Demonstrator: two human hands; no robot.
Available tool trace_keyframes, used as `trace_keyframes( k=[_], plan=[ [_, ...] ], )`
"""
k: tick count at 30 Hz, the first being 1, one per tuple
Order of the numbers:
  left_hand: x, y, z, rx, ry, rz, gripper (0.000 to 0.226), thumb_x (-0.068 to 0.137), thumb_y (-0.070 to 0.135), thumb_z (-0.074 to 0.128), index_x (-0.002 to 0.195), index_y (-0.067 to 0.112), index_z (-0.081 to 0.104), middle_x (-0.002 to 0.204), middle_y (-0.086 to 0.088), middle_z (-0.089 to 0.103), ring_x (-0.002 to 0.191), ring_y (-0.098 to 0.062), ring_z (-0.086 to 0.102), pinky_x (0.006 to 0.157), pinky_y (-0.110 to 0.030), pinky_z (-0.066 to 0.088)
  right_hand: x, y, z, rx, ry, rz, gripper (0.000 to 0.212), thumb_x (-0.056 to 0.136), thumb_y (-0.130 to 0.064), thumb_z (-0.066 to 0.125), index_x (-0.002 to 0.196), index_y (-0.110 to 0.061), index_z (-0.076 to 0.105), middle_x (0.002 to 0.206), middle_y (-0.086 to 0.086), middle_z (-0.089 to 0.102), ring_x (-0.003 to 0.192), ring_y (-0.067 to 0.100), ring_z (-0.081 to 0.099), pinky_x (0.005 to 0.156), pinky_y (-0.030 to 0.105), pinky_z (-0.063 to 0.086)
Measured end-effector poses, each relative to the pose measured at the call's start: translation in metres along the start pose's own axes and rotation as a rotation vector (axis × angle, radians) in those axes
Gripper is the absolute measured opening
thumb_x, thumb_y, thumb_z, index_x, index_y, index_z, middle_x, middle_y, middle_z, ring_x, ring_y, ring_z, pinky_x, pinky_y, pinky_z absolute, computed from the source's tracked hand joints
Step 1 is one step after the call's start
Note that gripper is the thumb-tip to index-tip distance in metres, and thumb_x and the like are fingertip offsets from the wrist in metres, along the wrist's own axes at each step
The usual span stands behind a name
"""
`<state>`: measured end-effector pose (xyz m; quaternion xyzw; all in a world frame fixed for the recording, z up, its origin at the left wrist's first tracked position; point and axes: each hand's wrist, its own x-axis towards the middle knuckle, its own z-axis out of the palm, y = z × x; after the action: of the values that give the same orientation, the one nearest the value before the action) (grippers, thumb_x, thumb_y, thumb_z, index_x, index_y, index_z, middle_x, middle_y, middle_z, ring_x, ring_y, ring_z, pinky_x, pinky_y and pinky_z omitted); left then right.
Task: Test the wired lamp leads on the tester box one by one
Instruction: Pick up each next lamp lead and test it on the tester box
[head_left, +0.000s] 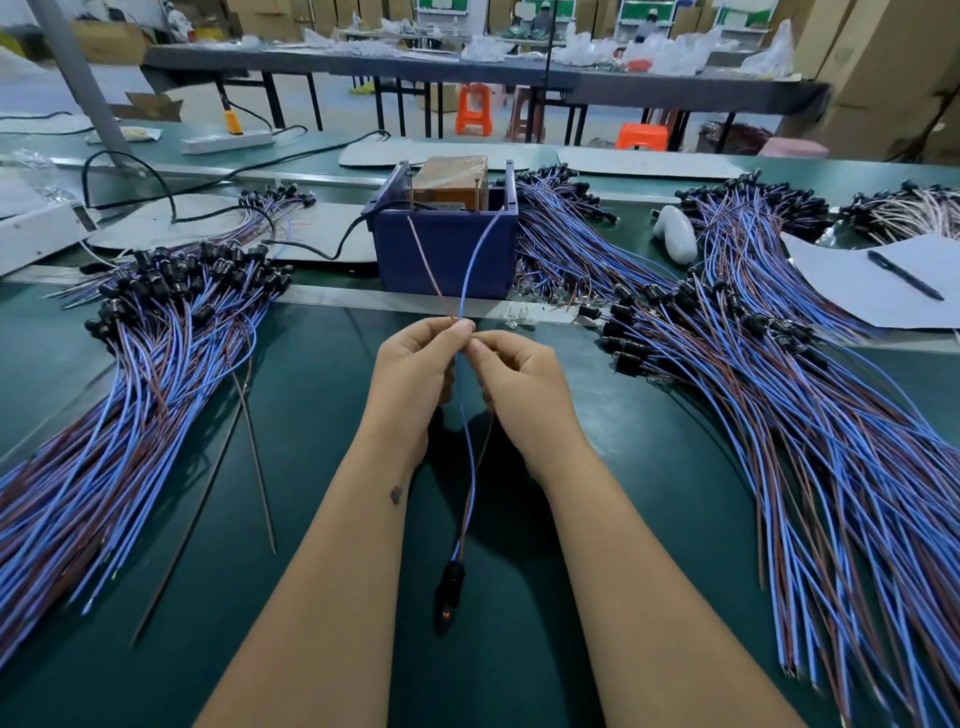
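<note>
Head view shows both hands — left hand (418, 364) and right hand (511, 374) — pinching one lamp lead (470, 457), its wire ends reaching the tester box (447, 249) posts — a wobble could break contact or cross them.

Head-worn view — forward, downward, close.

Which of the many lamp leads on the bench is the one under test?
The lamp lead pinched by both hands: its brown and blue ends reach up to the tester box, and its black lamp holder glows. All the others lie in heaps.
</note>
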<state>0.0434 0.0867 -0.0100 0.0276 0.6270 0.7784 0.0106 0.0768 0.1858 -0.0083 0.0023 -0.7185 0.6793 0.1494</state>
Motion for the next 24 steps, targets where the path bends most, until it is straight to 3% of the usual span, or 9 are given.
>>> trace_keyframes(
  k=[2,5,7,9,12,15,19,21,24],
  plan=[
    [0.001,0.003,0.0,-0.142,0.003,-0.015,0.018,0.096,0.012,0.059,0.077,0.016,0.06,0.048,0.008,0.04,0.042,-0.007,0.033,0.044,-0.018,0.031,0.002,0.001,-0.002,0.071,0.009,0.053,0.02,0.1,-0.01,0.051,0.1,-0.01,0.071,0.062,-0.003,0.056,0.059,0.007,0.049,0.058,0.027,0.044],
    [0.003,0.007,-0.005,-0.398,-0.005,-0.024,0.02,0.099,0.01,0.053,0.079,0.015,0.053,0.052,0.003,0.049,0.045,-0.009,0.042,0.044,-0.018,0.037,0.002,0.002,-0.005,0.019,-0.097,0.059,0.031,0.094,0.002,0.056,0.119,-0.015,0.064,0.066,-0.003,0.051,0.058,0.005,0.047,0.061,0.019,0.045],
    [0.005,0.007,-0.008,-0.445,0.048,-0.026,0.021,0.1,0.011,0.051,0.08,0.016,0.053,0.055,0.004,0.056,0.047,-0.007,0.051,0.047,-0.018,0.043,0.0,0.001,-0.004,-0.022,-0.199,0.014,0.045,0.086,0.005,0.067,0.121,-0.023,0.062,0.07,-0.007,0.053,0.067,0.01,0.047,0.069,0.023,0.045],
    [0.006,0.004,-0.01,-0.428,0.137,-0.027,0.021,0.1,0.01,0.053,0.08,0.017,0.055,0.056,0.006,0.061,0.049,-0.005,0.056,0.051,-0.017,0.048,0.0,-0.001,-0.003,0.068,-0.196,0.016,0.038,0.087,0.001,0.067,0.118,-0.021,0.064,0.071,-0.009,0.059,0.067,0.011,0.051,0.069,0.024,0.048],
    [0.007,-0.001,-0.009,-0.254,0.224,0.03,0.018,0.095,0.009,0.062,0.08,0.019,0.061,0.061,0.01,0.065,0.057,-0.004,0.06,0.058,-0.017,0.048,0.002,-0.003,-0.009,0.238,-0.05,0.036,0.016,0.097,-0.011,0.058,0.108,-0.017,0.068,0.073,-0.002,0.065,0.06,0.01,0.059,0.064,0.021,0.052],
    [0.005,-0.006,-0.007,0.063,0.233,0.202,0.018,0.084,0.011,0.074,0.073,0.022,0.066,0.06,0.013,0.064,0.058,-0.003,0.056,0.059,-0.016,0.044,0.006,0.001,-0.018,0.312,0.128,0.009,0.017,0.101,-0.015,0.051,0.101,-0.014,0.068,0.073,0.003,0.063,0.059,0.012,0.059,0.066,0.022,0.051],
    [-0.005,-0.013,0.004,0.406,-0.001,0.343,0.019,0.076,0.008,0.079,0.065,0.018,0.067,0.062,0.001,0.066,0.059,-0.007,0.055,0.059,-0.025,0.045,0.013,0.004,-0.027,0.408,0.319,0.028,0.024,0.104,-0.012,0.044,0.092,-0.014,0.064,0.067,0.0,0.058,0.052,0.005,0.055,0.062,0.018,0.049],
    [-0.012,-0.018,0.016,0.51,-0.153,0.348,0.019,0.074,0.005,0.078,0.065,0.017,0.066,0.063,0.0,0.066,0.058,-0.009,0.055,0.059,-0.029,0.046,0.015,0.006,-0.033,0.294,0.42,0.037,0.027,0.103,-0.013,0.045,0.084,-0.018,0.063,0.063,-0.006,0.053,0.05,0.0,0.049,0.059,0.018,0.043],
    [-0.024,-0.021,0.032,0.698,-0.332,0.351,0.014,0.067,0.017,0.07,0.068,0.031,0.066,0.066,0.006,0.067,0.059,-0.01,0.06,0.061,-0.032,0.054,0.016,0.011,-0.04,0.113,0.468,0.055,0.03,0.102,-0.013,0.045,0.074,-0.021,0.054,0.063,-0.008,0.05,0.054,0.002,0.046,0.061,0.025,0.04]
  ],
)
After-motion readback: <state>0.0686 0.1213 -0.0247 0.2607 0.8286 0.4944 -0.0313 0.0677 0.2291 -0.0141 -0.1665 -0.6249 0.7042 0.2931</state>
